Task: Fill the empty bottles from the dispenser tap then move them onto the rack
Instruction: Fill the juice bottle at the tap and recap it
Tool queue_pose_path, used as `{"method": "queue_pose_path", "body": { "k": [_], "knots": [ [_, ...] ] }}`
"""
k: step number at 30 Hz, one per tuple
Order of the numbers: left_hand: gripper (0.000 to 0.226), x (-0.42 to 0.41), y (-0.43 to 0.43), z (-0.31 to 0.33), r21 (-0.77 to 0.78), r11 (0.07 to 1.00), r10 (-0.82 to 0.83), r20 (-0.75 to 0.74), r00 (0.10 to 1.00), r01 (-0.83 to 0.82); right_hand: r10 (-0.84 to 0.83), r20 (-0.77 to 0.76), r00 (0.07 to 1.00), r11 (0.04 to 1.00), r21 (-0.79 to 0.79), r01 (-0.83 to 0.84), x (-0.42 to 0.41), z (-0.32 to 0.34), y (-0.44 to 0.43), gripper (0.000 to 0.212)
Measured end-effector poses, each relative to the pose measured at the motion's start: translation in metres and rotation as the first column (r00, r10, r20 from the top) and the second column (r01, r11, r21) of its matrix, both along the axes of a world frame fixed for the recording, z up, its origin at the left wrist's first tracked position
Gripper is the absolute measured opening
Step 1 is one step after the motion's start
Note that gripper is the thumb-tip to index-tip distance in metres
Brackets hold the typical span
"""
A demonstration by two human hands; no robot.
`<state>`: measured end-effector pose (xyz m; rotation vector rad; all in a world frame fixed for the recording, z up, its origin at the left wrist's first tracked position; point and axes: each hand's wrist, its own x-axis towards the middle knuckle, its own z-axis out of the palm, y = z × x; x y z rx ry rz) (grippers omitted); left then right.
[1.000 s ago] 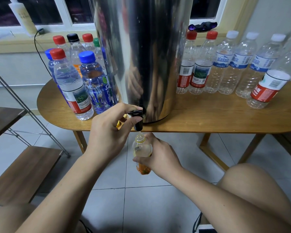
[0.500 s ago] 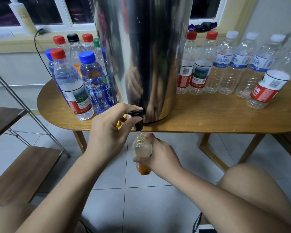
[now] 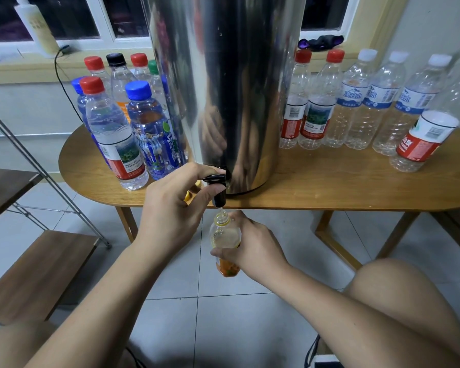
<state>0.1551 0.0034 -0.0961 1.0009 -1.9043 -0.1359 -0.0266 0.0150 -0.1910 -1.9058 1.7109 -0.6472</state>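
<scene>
A tall steel dispenser (image 3: 223, 88) stands on the wooden table (image 3: 343, 187). Its black tap (image 3: 218, 187) juts over the table's front edge. My left hand (image 3: 173, 208) pinches the tap lever, and something yellow shows behind its fingers. Below the spout my right hand (image 3: 252, 248) grips a small uncapped bottle (image 3: 225, 235) with an orange label, its mouth right under the spout. Water runs into it. Filled capped bottles (image 3: 117, 134) stand left of the dispenser. Empty capped bottles (image 3: 364, 102) line up on its right.
A wood-and-metal rack (image 3: 37, 274) stands at the left, its lower shelf near the floor. A black cable (image 3: 61, 83) runs down behind the table's left end. My bare knee (image 3: 398, 296) is at the lower right. The floor is pale tile.
</scene>
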Motion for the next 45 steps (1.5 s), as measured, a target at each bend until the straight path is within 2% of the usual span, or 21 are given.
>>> {"method": "queue_pose_path", "body": {
  "k": [45],
  "knots": [
    [0.025, 0.0011, -0.0005, -0.0009, 0.017, 1.000, -0.004, -0.005, 1.000, 0.004, 0.007, -0.022, 1.000, 1.000, 0.016, -0.007, 0.0005, 0.0034, 0.0009, 0.071]
  ]
}}
